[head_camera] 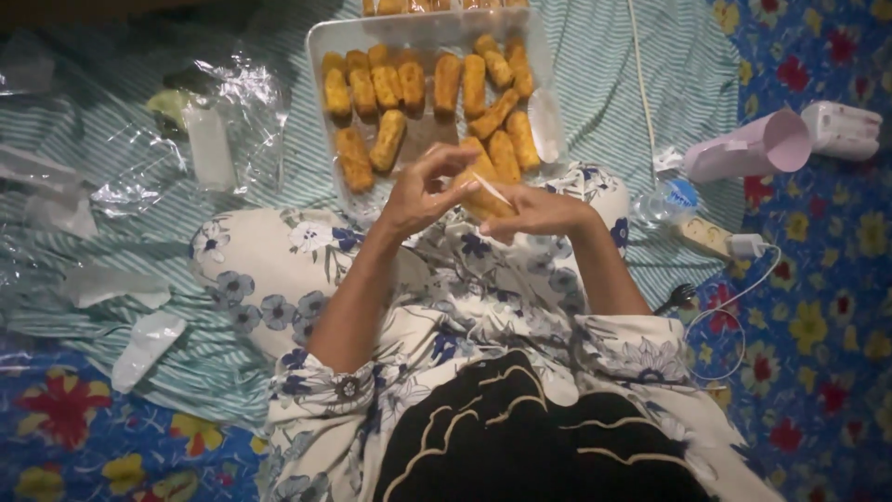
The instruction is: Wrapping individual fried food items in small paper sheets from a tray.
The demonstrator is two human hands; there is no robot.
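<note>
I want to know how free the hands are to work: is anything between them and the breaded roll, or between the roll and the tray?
Nothing visible. Left hand and right hand already hold the breaded roll, just at the near edge of the white tray.

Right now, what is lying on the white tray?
On the white tray lie golden breaded fried sticks in rough rows. Its near edge is covered by the left hand and right hand, which hold one stick.

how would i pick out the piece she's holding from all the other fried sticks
Start at the white tray of golden fried sticks at the top centre. Just below its near edge, both hands meet: left hand, right hand. The fried stick between them is the only one off the tray.
</note>
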